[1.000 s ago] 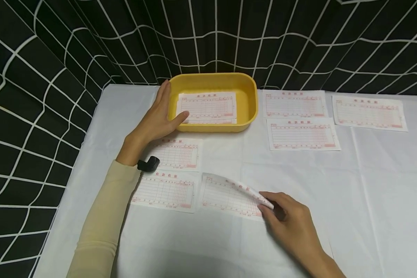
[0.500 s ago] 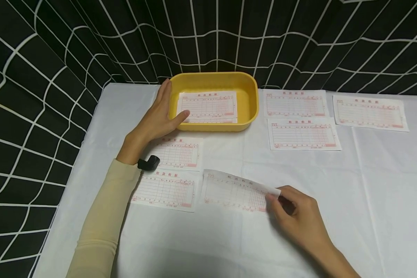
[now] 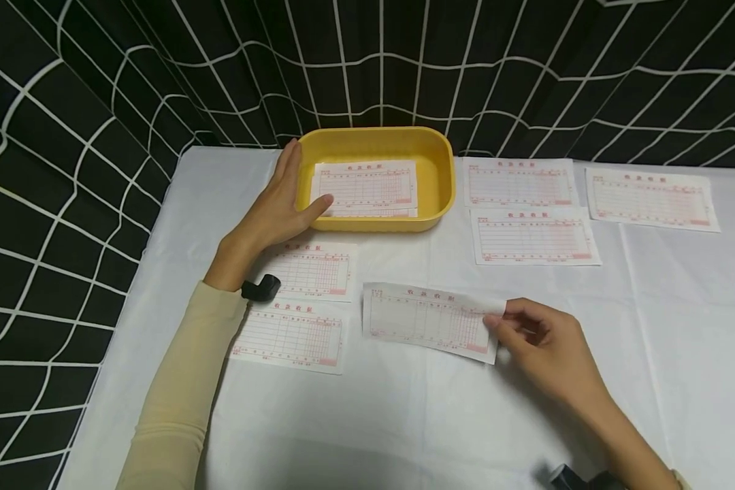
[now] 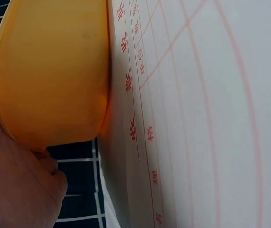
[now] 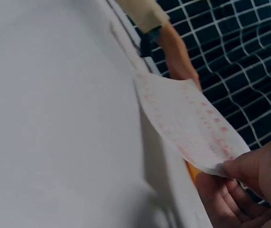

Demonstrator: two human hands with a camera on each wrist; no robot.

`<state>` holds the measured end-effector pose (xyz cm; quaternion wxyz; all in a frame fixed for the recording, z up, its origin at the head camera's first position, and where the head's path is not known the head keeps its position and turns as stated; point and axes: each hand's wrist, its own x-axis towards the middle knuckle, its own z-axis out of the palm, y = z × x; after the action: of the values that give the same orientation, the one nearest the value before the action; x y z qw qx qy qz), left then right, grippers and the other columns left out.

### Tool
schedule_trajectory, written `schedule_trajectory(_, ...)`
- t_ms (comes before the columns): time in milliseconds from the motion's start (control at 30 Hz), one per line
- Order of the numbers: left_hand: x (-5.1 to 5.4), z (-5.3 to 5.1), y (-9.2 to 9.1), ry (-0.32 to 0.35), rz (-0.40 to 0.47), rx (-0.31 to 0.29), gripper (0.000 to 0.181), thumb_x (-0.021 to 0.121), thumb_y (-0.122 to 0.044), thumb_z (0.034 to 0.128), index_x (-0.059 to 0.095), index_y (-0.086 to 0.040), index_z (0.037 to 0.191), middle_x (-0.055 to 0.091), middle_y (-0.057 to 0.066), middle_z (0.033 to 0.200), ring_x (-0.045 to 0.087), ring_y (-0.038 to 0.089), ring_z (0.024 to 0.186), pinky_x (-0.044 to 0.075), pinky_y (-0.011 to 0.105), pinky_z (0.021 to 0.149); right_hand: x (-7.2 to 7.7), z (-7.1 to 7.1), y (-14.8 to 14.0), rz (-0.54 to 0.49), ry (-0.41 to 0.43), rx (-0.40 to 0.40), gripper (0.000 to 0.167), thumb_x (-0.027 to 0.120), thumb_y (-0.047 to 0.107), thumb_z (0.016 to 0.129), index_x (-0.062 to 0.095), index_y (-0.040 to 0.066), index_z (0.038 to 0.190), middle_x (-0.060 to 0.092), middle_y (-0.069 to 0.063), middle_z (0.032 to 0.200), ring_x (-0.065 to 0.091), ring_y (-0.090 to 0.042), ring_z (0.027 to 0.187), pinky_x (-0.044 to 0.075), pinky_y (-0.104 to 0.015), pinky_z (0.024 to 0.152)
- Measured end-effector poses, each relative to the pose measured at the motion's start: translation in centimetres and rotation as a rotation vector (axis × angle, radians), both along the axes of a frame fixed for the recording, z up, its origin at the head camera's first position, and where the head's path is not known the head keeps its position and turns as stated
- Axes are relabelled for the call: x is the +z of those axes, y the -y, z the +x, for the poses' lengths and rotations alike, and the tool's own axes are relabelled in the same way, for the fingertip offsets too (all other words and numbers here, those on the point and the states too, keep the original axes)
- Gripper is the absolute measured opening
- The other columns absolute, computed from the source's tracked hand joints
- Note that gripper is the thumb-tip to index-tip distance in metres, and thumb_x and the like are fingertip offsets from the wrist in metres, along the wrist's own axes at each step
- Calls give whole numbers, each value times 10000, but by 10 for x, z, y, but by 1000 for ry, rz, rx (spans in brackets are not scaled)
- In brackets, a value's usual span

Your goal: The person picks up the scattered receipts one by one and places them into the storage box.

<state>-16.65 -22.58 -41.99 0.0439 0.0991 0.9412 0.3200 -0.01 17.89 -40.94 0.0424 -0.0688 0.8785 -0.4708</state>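
My left hand (image 3: 272, 204) holds the near left corner of a yellow plastic basin (image 3: 437, 221). Its thumb lies over the rim and its fingers run along the outer left wall. In the left wrist view, the hand (image 4: 19, 183) rests against the basin (image 4: 54, 76). Printed receipt slips (image 3: 367, 187) lie inside the basin. My right hand (image 3: 551, 347) pinches the right end of another receipt slip (image 3: 429, 320), held over the cloth in front of the basin. In the right wrist view, this slip (image 5: 188, 123) bends slightly between thumb and fingers.
Two receipt slips lie by my left forearm, a farther one (image 3: 318, 272) and a nearer one (image 3: 294, 337). Right of the basin are three more slips, one (image 3: 652, 199) farthest right. A white cloth (image 3: 355, 422) covers the table. Black white-gridded fabric (image 3: 380, 61) hangs behind and left.
My right hand has lifted the receipt slip off the cloth and moved it up and slightly right; its curled corner has flattened out. The left hand stays on the basin.
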Motion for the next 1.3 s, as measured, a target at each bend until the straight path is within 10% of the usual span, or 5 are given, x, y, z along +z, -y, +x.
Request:
schedule_trajectory(467,1,-1,1,5,-2,-6,1081,581,-603,979,-81,-163,1712,-98,29,1807,125,276,1671,254,546,1321,35,-57,-9,-83,78,-10,181,762,119,979,700,-14,1084,729,175,905,726,47,828,608,-173,710)
schedule_trajectory(1300,0,1,0,-2,-3,6,1086,593,-595,972,-58,-141,1714,-81,40,1810,84,286,1681,230,572,1324,88,-172,51,-34,52,46,234,736,185,1001,723,37,1182,715,49,1072,701,-39,847,581,-125,751)
